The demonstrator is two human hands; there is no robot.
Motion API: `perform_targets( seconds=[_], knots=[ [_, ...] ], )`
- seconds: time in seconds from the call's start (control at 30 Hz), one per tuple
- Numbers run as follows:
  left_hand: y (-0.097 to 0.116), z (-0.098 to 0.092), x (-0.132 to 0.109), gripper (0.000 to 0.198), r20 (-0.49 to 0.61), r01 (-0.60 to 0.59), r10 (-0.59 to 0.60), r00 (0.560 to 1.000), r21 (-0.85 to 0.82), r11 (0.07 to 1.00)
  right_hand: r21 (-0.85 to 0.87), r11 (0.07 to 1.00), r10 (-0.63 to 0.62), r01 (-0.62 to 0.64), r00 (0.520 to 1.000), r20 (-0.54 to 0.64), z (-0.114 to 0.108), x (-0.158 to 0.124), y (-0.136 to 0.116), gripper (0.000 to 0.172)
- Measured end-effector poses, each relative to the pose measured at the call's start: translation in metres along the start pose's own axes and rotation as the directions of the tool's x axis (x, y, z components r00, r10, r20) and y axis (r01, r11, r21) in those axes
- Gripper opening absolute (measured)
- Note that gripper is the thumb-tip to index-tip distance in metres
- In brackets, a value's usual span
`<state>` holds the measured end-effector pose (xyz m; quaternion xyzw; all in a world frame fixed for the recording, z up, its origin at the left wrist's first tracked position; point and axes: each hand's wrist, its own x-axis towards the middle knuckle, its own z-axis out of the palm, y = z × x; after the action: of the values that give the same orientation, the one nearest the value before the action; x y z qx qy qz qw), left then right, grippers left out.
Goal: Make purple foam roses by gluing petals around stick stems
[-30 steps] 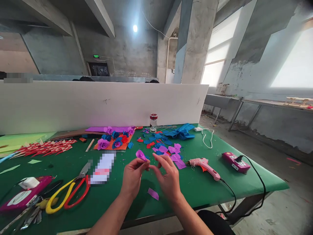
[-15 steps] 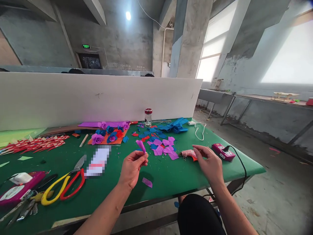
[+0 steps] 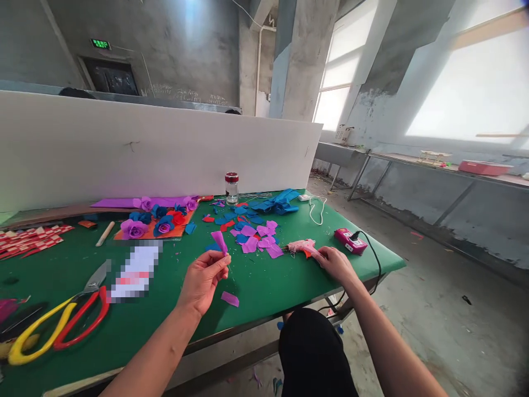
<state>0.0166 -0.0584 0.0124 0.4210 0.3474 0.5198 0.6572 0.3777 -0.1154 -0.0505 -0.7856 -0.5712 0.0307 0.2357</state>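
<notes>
My left hand [image 3: 204,280] pinches a curled purple paper petal [image 3: 219,242] upright between thumb and fingertips, above the green table. Out to the right, my right hand [image 3: 338,264] has its fingers closed on the handle end of a pink glue gun [image 3: 301,246] with an orange trigger. The gun lies on the table, its nozzle facing left. Between the hands spreads a pile of cut purple petals [image 3: 267,243] mixed with blue and red pieces. A single purple piece [image 3: 230,299] lies just below my left hand.
Scissors [image 3: 64,325] lie at the left front. Finished paper flowers [image 3: 134,228] rest on an orange sheet. A red-lidded glass jar [image 3: 232,190] stands before a white board [image 3: 173,146]. Blue paper [image 3: 281,203] lies behind the petals. A magenta power strip [image 3: 350,241] with a black cord sits right.
My right hand has lowered from above the glue gun and closed on its handle. My left hand still holds the purple petal. The view has turned to the right.
</notes>
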Motion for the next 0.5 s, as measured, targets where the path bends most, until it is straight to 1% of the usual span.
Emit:
perform_targets(
  seconds=[0.03, 0.1, 0.2, 0.3, 0.33, 0.37, 0.4, 0.43, 0.47, 0.5],
  knots=[
    [-0.001, -0.001, 0.0, 0.022, 0.003, 0.001, -0.001, 1.0, 0.0, 1.0, -0.036, 0.999, -0.006, 0.007, 1.0, 0.027, 0.003, 0.002, -0.002, 0.033],
    [-0.003, -0.002, 0.001, 0.021, 0.006, 0.001, -0.001, 1.0, -0.003, 1.0, -0.087, 0.996, 0.007, -0.004, 1.0, 0.029, 0.008, 0.004, -0.005, 0.031],
    [-0.005, -0.004, 0.001, 0.021, 0.014, -0.003, 0.003, 1.0, -0.008, 1.0, -0.109, 0.993, 0.048, -0.05, 0.999, -0.016, 0.017, 0.004, -0.007, 0.027],
    [-0.007, -0.006, 0.002, 0.021, 0.014, 0.001, -0.001, 1.0, -0.021, 1.0, -0.099, 0.991, 0.088, -0.094, 0.994, -0.064, 0.019, 0.002, -0.008, 0.026],
    [-0.007, -0.007, 0.002, 0.021, 0.012, 0.004, -0.004, 1.0, -0.025, 1.0, -0.058, 0.992, 0.107, -0.112, 0.99, -0.088, 0.018, 0.0, -0.009, 0.026],
    [-0.007, -0.007, 0.002, 0.021, 0.008, 0.007, -0.006, 1.0, -0.028, 1.0, 0.018, 0.992, 0.126, -0.125, 0.986, -0.109, 0.015, -0.002, -0.011, 0.026],
    [-0.008, -0.008, 0.003, 0.021, 0.004, 0.009, -0.008, 1.0, -0.03, 1.0, 0.133, 0.983, 0.143, -0.126, 0.982, -0.124, 0.012, -0.004, -0.015, 0.027],
    [-0.008, -0.008, 0.003, 0.021, 0.0, 0.011, -0.011, 1.0, -0.028, 1.0, 0.278, 0.954, 0.152, -0.113, 0.98, -0.125, 0.007, -0.007, -0.021, 0.028],
    [-0.008, -0.008, 0.003, 0.021, -0.004, 0.014, -0.014, 1.0, -0.025, 1.0, 0.432, 0.898, 0.14, -0.079, 0.984, -0.112, 0.001, -0.011, -0.029, 0.03],
    [-0.007, -0.007, 0.003, 0.021, -0.009, 0.016, -0.016, 1.0, -0.023, 1.0, 0.575, 0.817, 0.116, -0.04, 0.989, -0.096, -0.006, -0.016, -0.04, 0.035]
  ],
)
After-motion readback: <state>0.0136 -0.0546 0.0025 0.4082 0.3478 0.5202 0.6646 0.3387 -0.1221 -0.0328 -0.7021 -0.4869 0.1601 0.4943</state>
